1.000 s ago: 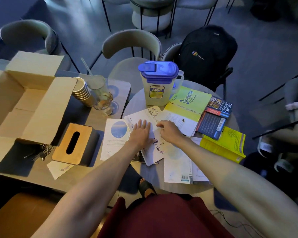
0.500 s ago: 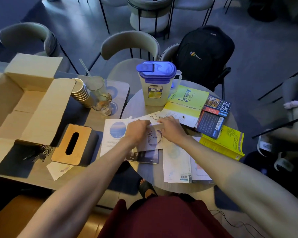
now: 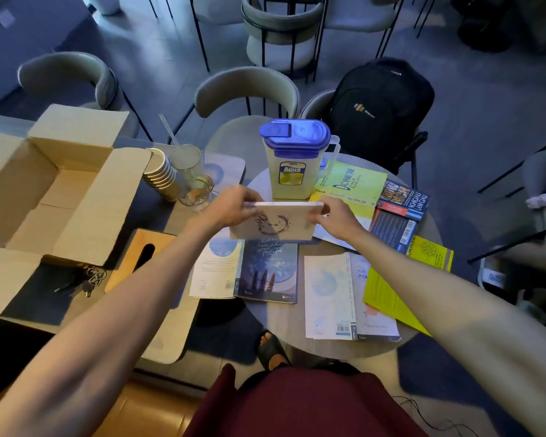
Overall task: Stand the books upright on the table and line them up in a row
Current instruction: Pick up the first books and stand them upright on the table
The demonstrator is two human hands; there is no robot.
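The room is dim, with a dark grey floor (image 3: 486, 99). Around the round table (image 3: 284, 329), several grey curved-back chairs (image 3: 248, 86) stand on thin black legs. Left of it, a rectangular table (image 3: 171, 326) touches its edge.

An open cardboard box (image 3: 29, 197) sits at the left of the tabletop (image 3: 297, 342), with a bunch of keys (image 3: 82, 283) and a wooden tissue box (image 3: 139, 257) near it. A stack of paper cups (image 3: 161, 175) leans beside two glasses (image 3: 193, 181). A blue-lidded pitcher (image 3: 292, 162) stands upright. A black backpack (image 3: 379, 108) rests on a chair (image 3: 246, 93).
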